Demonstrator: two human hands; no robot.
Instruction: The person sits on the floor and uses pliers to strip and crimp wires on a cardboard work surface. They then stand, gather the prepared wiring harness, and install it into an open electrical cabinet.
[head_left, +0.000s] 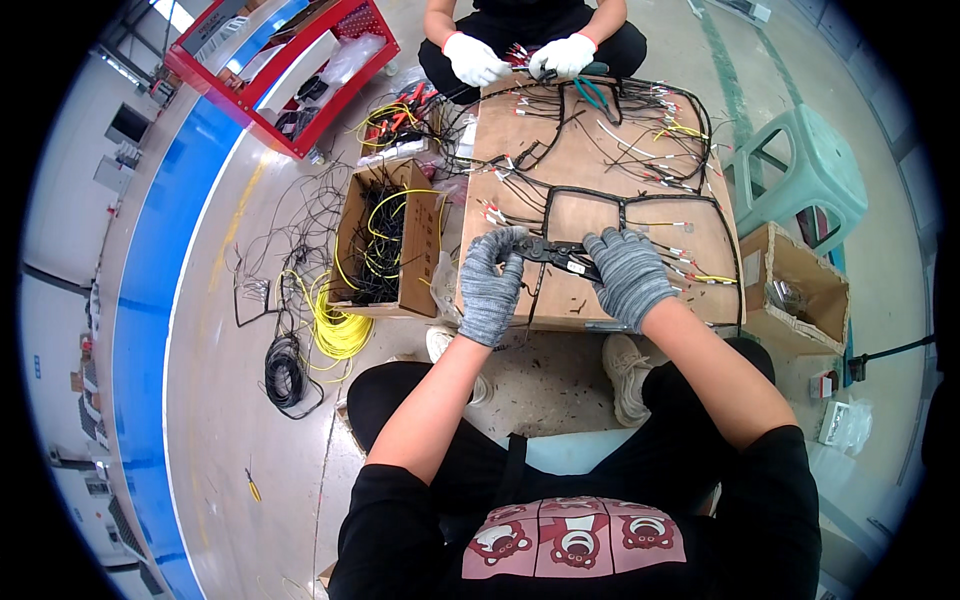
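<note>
My right hand (630,275), in a grey knitted glove, grips the handles of black crimping pliers (570,256) above the near part of a wooden board (650,305). At the jaws of the pliers, the fingers of my left hand (492,287), gloved the same way, are pinched together. Whatever lies between them is hidden by the glove and the tool. Around both hands spreads a black taped wire harness (585,191). Its loose ends, tipped red and white, fan out on the board. A dark strand runs down over the near edge, between my hands.
Opposite me a person in white gloves (475,60) handles a dark tool beside teal-handled pliers (590,93). On the left stand a cardboard box of black wires (415,270), a yellow wire coil (335,325) and a red cart (300,140). A green stool (805,170) and an open carton (830,310) flank the right.
</note>
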